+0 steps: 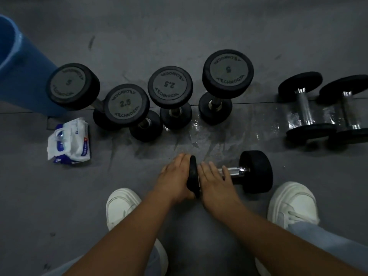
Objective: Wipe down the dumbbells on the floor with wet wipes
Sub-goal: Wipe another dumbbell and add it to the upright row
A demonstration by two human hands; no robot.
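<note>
You're likely steadying the dumbbell (255, 172) against rolling, left hand (175, 176) clasping its head, right hand (216, 184) fingers (209, 169) lying straight on the handle.

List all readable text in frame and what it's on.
"5", "TECHNOGYM": far-left upright dumbbell cap
"2.5", "TECHNOGYM": second upright dumbbell cap
"2.5", "TECHNOGYM": third upright dumbbell cap
"5", "TECHNOGYM": fourth upright dumbbell cap
Wet wipes pack: print too blurred to read.
</note>
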